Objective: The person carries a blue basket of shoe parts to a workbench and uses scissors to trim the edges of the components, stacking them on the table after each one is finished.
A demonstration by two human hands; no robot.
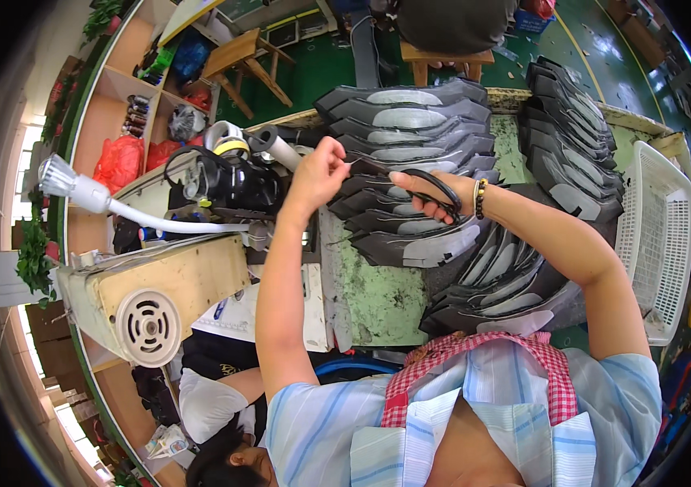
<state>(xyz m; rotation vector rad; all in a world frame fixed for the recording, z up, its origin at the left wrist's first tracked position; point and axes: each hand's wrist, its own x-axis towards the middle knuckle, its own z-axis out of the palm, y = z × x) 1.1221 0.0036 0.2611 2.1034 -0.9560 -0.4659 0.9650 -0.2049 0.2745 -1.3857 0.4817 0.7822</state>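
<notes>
My right hand (443,197) is wrapped round the black handles of a pair of scissors (450,191). The blades point left, toward my left hand (321,173). That hand is closed in a pinch, and a tiny pale bit shows at its fingertips, too small to name. Both hands are above a long overlapping row of dark grey, curved cut pieces (414,119) with lighter grey patches. Loose pale threads run along several of these pieces. Part of the row is hidden behind my hands.
More grey pieces lie in a stack (572,146) at the far right and in another (495,280) near my body. A white plastic basket (658,243) stands at the right. On the left are a sewing machine (228,183) and a white lamp (77,185). Another person (214,402) sits at lower left.
</notes>
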